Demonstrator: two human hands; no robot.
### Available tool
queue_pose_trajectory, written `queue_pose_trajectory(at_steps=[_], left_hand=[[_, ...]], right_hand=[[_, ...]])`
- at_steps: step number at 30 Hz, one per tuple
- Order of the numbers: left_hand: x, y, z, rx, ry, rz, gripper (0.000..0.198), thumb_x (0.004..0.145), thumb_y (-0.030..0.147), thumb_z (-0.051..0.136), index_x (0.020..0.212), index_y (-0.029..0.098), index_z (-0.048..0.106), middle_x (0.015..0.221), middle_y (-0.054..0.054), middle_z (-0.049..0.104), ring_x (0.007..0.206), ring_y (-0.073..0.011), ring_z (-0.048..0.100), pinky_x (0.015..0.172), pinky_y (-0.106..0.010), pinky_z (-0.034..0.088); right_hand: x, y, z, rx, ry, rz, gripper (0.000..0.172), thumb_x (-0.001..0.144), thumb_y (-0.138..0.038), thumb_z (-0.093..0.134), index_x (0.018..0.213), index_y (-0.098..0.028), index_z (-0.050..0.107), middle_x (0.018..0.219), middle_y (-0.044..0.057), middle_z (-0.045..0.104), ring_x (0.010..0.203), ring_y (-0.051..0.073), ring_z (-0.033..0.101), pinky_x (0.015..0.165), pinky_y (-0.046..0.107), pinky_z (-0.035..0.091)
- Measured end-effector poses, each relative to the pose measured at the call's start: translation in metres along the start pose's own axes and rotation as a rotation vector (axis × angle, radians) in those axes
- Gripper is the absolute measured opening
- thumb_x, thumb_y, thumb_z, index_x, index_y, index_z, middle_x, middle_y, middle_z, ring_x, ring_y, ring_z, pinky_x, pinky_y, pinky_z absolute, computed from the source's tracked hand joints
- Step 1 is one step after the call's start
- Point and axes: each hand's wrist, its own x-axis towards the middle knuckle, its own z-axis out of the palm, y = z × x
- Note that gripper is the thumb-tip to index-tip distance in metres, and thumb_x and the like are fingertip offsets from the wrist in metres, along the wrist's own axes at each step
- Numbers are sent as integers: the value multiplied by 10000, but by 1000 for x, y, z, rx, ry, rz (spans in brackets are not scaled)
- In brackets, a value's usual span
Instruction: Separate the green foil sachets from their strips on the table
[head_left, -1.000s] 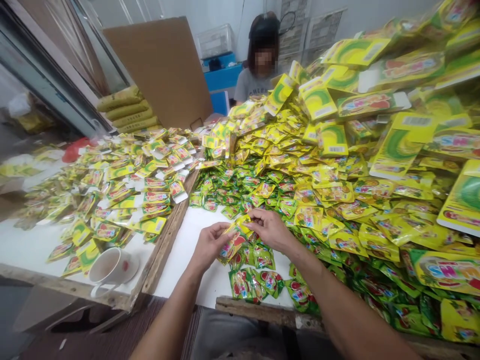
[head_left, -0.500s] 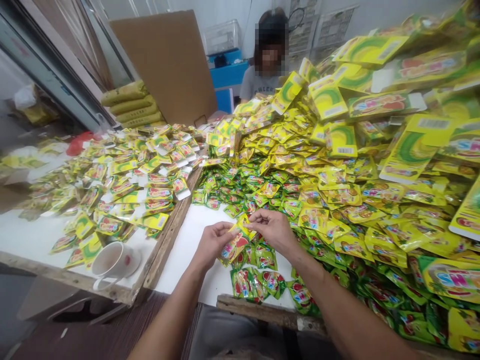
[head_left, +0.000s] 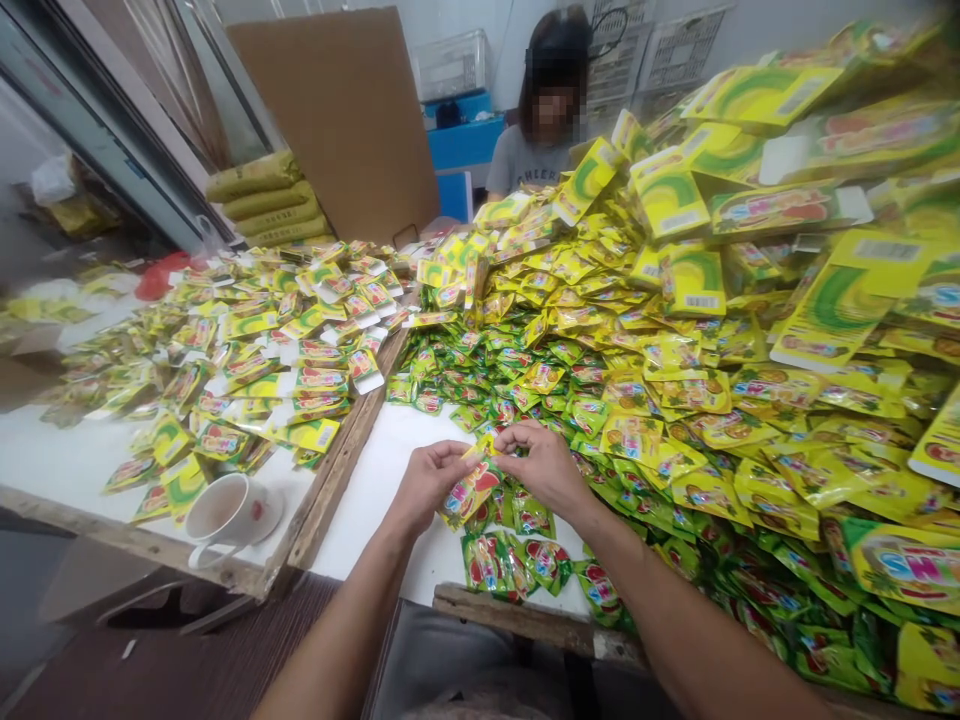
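Above the white tabletop (head_left: 352, 500), my two hands meet at a small yellow and green printed carton (head_left: 470, 493). My left hand (head_left: 429, 484) is closed on its left side, thumb on the printed face. At the top end, the fingers of my right hand (head_left: 541, 466) pinch the carton's edge or flap; the fingertips partly hide it. Just below lie several green watermelon-print packets (head_left: 516, 563), near the wooden table edge. Green packets (head_left: 491, 370) spread beyond my hands, and yellow pineapple-print packets (head_left: 630, 436) are heaped to the right.
Printed cartons (head_left: 836, 290) top the high heap at right; more cartons (head_left: 247, 375) cover the left table. A wooden rail (head_left: 337, 460) divides the tables. A cup of drink (head_left: 229, 515) stands near the front-left corner. Across the table is a person (head_left: 534, 160) beside a cardboard sheet (head_left: 337, 120).
Both hands stay on the carton, with only slight finger movement at its top end. The view has shifted a little, and the person opposite appears slightly farther right.
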Motion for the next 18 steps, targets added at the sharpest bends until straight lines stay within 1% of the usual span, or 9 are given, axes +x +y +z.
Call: queue_pose_trajectory(at_steps=[3,5,7,9,12,14,15,16,18], left_hand=[[2,2,0,7,-4,13,343,584,362,788,792,117,667,607,-25,679,542,-148,621,550,-246,480],[3,4,-1,27,-6,18,345,571,363,795,778,119,667,577,-11,660,511,-132,598,518,-226,455],[3,6,1,50,-4,17,326,582,362,788,759,118,661,561,-3,644,476,-107,565,484,-201,419],[1,7,5,50,0,23,325,616,374,765,785,117,659,595,-12,652,497,-106,567,503,-200,422],[-4,9,10,68,-101,29,404,654,369,738,977,146,640,754,-40,690,658,-151,623,625,-242,472],[-4,15,4,169,-196,14,434,651,359,738,1020,156,632,828,-56,694,727,-175,631,655,-257,478],[-2,20,-4,247,-208,7,427,641,364,740,998,150,641,836,-64,693,730,-185,631,645,-263,480],[2,28,-14,331,-172,11,421,627,381,742,961,140,651,820,-71,691,709,-193,628,621,-271,480],[12,55,-43,481,45,93,453,621,440,719,939,124,650,790,-85,683,671,-212,621,584,-297,480]], right_hand=[[0,-2,-2,95,-93,28,199,732,-353,598,664,-177,663,822,45,637,803,179,580,750,307,436],[-3,-6,0,112,-177,42,259,729,-418,607,690,-175,688,852,35,638,790,168,583,755,305,439],[-6,-9,4,110,-244,60,269,671,-441,664,682,-174,691,768,0,629,731,152,574,736,298,446],[-8,-10,9,117,-255,60,258,651,-428,684,669,-171,681,673,-29,607,709,147,569,732,293,450],[-7,-8,11,184,-198,65,222,701,-369,644,777,-162,671,711,-11,639,739,162,596,723,293,462],[-5,-6,9,182,-110,45,224,747,-340,594,874,-164,650,789,23,668,781,182,614,735,309,467],[-3,-4,7,126,-42,9,223,765,-332,572,904,-171,639,837,43,676,830,196,615,766,326,461],[0,-2,5,31,43,-42,222,781,-326,556,928,-179,633,893,63,678,892,213,605,810,350,445],[8,1,-1,-242,200,-148,252,808,-317,534,1008,-190,617,1039,103,654,1038,248,551,906,409,376]])
